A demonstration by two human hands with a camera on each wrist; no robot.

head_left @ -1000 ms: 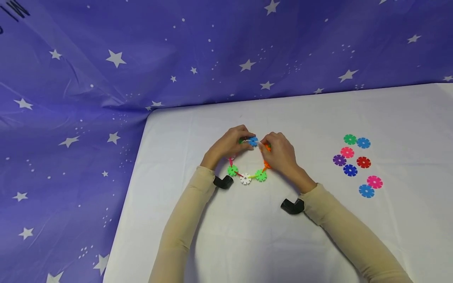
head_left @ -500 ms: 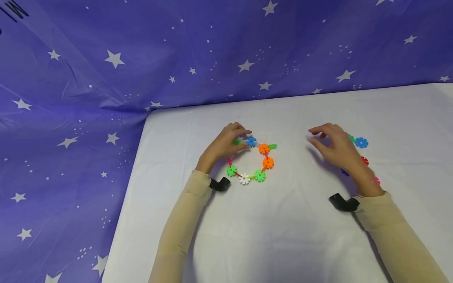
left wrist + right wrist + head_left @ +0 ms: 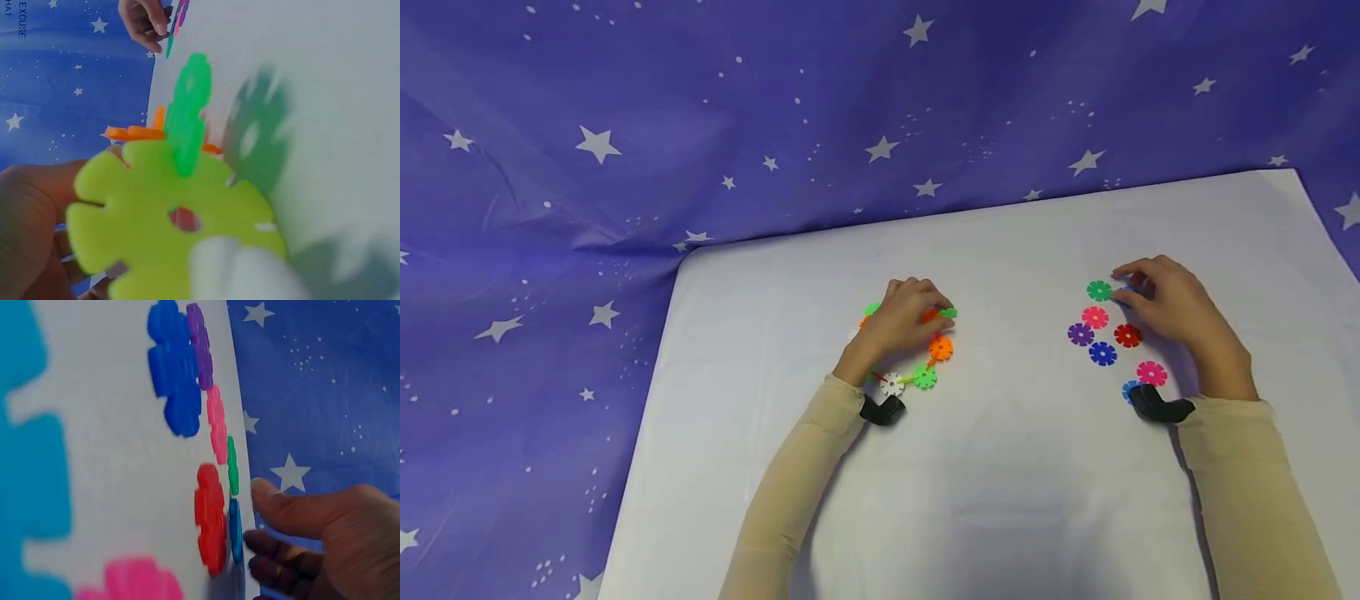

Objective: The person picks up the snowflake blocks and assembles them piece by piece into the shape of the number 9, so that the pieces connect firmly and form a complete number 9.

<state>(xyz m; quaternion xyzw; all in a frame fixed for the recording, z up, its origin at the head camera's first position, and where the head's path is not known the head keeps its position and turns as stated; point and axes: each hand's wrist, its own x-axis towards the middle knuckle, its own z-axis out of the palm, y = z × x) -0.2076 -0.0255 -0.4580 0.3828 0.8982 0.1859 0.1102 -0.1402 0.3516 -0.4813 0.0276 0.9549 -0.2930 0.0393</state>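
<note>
On the left of the table, my left hand (image 3: 906, 321) lies over a ring of joined notched discs, thumb and fingers around an orange disc (image 3: 931, 315) at its upper right. A green disc (image 3: 949, 312) sticks out beside the fingertips. Part of the ring is hidden under the hand. A yellow-green disc (image 3: 144, 212) fills the left wrist view, with a green disc (image 3: 189, 112) behind it. My right hand (image 3: 1176, 304) is over a loose blue disc (image 3: 235, 531), thumb and fingers apart; contact cannot be told.
Around the right hand lie loose discs: green (image 3: 1099, 291), pink (image 3: 1095, 317), purple (image 3: 1081, 334), dark blue (image 3: 1102, 353), red (image 3: 1127, 336) and another pink (image 3: 1152, 373). A light blue disc (image 3: 1129, 391) is partly under the black wrist piece. A starry cloth borders the table (image 3: 1000, 467).
My right hand has left the ring and moved right to the loose discs. My left hand has shifted from the blue disc to the ring's upper right. The head view has turned slightly right.
</note>
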